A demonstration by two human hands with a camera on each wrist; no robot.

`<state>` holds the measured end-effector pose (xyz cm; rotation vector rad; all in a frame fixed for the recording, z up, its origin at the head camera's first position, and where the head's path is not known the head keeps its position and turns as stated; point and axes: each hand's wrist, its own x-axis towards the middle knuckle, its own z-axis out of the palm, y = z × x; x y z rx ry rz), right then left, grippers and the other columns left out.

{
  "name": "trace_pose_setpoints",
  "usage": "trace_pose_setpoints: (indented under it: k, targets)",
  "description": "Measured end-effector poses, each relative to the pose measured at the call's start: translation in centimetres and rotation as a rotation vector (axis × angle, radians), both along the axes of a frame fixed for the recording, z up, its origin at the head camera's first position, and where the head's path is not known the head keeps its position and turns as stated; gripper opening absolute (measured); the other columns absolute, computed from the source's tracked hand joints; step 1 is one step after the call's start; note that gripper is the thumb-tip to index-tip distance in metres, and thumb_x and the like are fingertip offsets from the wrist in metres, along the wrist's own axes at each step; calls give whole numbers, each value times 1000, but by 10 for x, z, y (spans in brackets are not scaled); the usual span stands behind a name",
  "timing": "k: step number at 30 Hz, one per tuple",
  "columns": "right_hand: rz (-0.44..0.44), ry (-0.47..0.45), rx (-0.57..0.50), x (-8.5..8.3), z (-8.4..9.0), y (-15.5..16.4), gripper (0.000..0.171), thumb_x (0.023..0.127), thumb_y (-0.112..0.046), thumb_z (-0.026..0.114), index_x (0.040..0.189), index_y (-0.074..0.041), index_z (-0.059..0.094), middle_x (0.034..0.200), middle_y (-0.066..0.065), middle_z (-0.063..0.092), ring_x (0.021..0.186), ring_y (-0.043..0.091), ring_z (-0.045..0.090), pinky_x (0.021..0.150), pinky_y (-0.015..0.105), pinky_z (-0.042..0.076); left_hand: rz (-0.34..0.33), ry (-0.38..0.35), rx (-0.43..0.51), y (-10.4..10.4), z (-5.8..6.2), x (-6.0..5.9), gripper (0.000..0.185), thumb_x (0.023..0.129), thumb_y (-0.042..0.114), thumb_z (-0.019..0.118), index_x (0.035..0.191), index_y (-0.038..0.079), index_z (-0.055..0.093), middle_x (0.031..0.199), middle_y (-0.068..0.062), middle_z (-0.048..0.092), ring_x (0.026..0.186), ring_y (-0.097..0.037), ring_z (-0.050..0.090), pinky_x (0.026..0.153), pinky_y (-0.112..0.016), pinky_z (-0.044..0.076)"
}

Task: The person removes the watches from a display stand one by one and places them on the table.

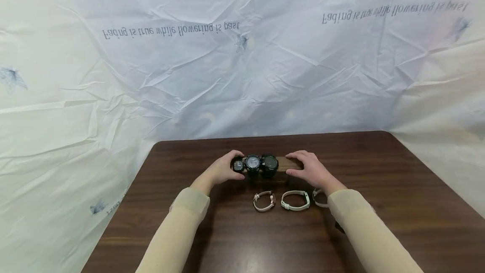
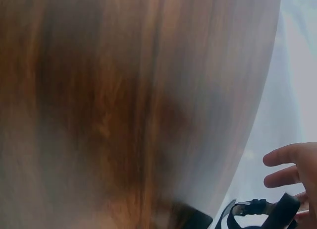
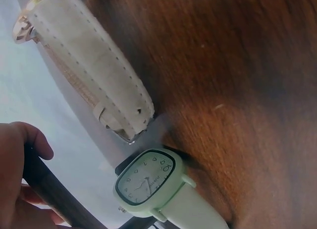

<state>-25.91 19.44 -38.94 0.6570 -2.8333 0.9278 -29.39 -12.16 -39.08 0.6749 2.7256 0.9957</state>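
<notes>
Both hands are on the wooden block [image 1: 288, 164], which sits on the worktop [image 1: 398, 205] toward its far edge, about midway across. The left hand [image 1: 222, 171] curls round the block's left end, fingers wrapped beside the leftmost of 3 black watches [image 1: 253, 163] strapped side by side over the block's left half. The right hand [image 1: 310, 169] grips the block's right end, fingers curled over the top, thumb on the near side. In the right wrist view the thumb [image 3: 25, 140] presses the dark bar of the block.

Nearer the person than the block lie 3 pale watches in a row. The pinkish one [image 1: 264, 201] is just near the block's middle, the white one [image 1: 295, 200] is just right of that, and a third pale strap [image 1: 317, 197] is partly hidden under the right wrist. Up close, the right wrist view shows a mint-green square watch [image 3: 146, 183] with a white dial, and a beige stitched strap [image 3: 94, 65] with a gold buckle beside it.

The worktop is dark brown wood grain, glossy, with rounded far corners. Behind the block and round both sides hangs a creased white sheet [image 1: 242, 75] printed with grey butterflies and a line of upside-down script. The left wrist view is mostly blurred wood, with fingertips [image 2: 287, 164] and a black strap [image 2: 257, 209] at its lower right corner.
</notes>
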Motion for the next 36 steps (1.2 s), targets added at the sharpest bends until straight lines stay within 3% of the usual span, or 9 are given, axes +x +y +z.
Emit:
trace_pose_setpoints:
  k: [8,21,36]
  targets:
    - [-17,-7,-5,1,-1,-1,55,76,-51,57,122,-22,48,124,2,42,118,29,29,90,50,27,-2,34,56,-5,-3,-2,64,67,33,73,123,25,42,111,9,47,93,-10,49,75,-33,41]
    - [-34,-22,5,-3,-1,-1,54,77,-50,57,122,-24,48,126,1,40,119,30,27,91,49,27,71,50,180,-13,-15,2,65,68,31,73,124,25,41,128,4,34,112,-17,39,84,-42,37]
    - [-22,-20,8,-1,-1,-2,54,77,-49,57,123,-22,47,126,3,41,118,30,28,90,50,28,119,30,240,-16,-17,9,65,70,32,72,127,26,42,125,7,37,104,-15,45,77,-36,42]
